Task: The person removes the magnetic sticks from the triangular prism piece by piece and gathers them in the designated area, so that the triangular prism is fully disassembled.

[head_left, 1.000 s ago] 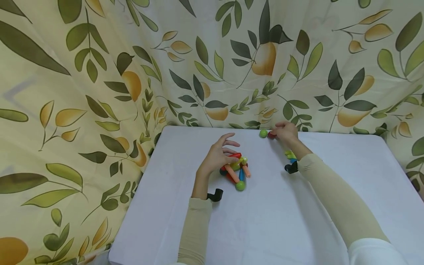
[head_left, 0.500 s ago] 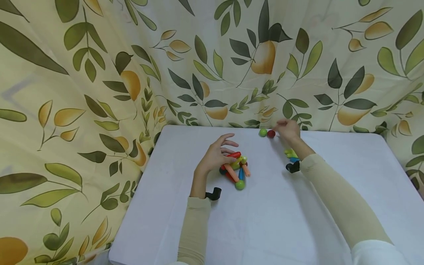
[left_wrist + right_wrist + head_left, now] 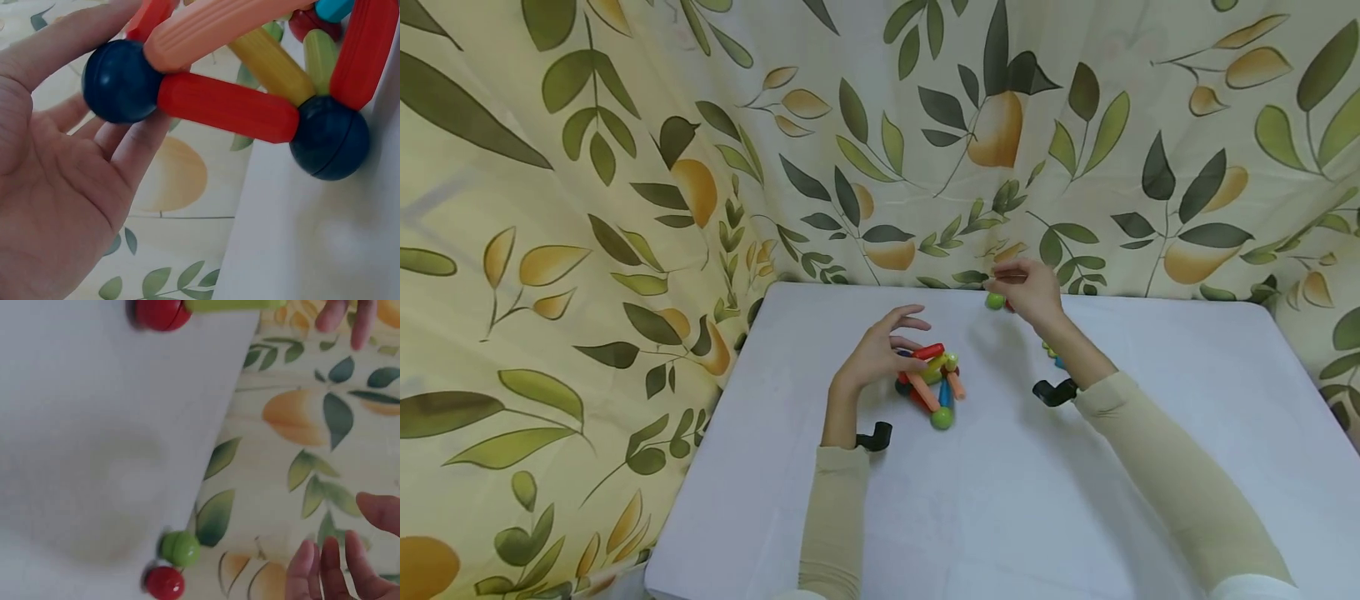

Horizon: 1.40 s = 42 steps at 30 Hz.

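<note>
In the head view my left hand [image 3: 872, 354] is at the left side of a structure of magnetic sticks [image 3: 923, 390] and balls. In the left wrist view a dark blue ball [image 3: 122, 81] lies between its thumb and fingers, joined to a red stick [image 3: 228, 107] and a peach stick [image 3: 206, 28]. My right hand [image 3: 1032, 292] hovers above the table's far edge with nothing between its fingers. Below it lie a green ball [image 3: 180, 548] and a red ball [image 3: 164, 583], side by side; in the head view the hand partly covers the red one.
The white-covered table [image 3: 992, 500] ends at a leaf-and-fruit patterned curtain [image 3: 880, 150]. Several yellow-green and blue pieces [image 3: 1051, 353] lie on the table, partly hidden by the right forearm. Black wrist mounts [image 3: 1054, 392] jut from both wrists.
My right hand has come off the red ball, shifted right, then moved left and up over the two loose balls. The left hand stays at the structure with little change.
</note>
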Each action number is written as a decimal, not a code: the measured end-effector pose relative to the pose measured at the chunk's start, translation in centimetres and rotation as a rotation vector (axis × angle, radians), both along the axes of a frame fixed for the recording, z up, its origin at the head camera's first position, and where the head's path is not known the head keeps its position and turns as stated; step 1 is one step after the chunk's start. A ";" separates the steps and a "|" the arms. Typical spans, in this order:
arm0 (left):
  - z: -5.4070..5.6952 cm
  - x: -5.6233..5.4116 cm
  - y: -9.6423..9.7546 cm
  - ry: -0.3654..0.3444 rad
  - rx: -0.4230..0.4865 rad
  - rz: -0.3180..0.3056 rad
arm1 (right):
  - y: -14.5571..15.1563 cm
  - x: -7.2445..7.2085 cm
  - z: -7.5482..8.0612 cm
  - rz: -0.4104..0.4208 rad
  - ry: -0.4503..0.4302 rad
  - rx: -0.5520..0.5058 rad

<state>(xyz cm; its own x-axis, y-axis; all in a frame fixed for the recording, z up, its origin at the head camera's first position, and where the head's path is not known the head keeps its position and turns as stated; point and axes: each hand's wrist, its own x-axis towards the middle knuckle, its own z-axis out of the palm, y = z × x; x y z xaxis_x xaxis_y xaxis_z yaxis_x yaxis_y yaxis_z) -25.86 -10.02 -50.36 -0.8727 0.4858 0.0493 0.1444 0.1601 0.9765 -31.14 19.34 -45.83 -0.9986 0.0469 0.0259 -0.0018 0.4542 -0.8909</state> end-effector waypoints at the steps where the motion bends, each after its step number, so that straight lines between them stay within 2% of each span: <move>1: 0.0 0.0 -0.1 -0.005 0.002 -0.004 | -0.3 0.3 0.1 0.023 0.002 -0.006; 7: 0.5 0.2 -0.8 -0.008 -0.024 -0.017 | -2.0 2.3 0.3 0.211 -0.018 -0.021; 12: 0.6 0.0 -1.4 -0.006 -0.046 -0.019 | -3.5 3.5 0.0 0.367 -0.086 -0.023; 18: 0.7 0.0 -1.9 -0.002 -0.056 -0.018 | -5.2 4.5 -0.7 0.459 -0.138 -0.062; 24: 0.5 0.0 -1.9 0.004 -0.049 -0.018 | -6.0 5.1 -1.4 0.477 -0.150 -0.100; 34: 0.2 0.2 -1.9 0.017 -0.030 -0.008 | -6.6 5.7 -2.2 0.364 -0.170 -0.178; 42: 0.4 0.3 -1.6 -0.001 -0.036 -0.001 | -6.4 5.9 -2.4 0.333 -0.163 -0.201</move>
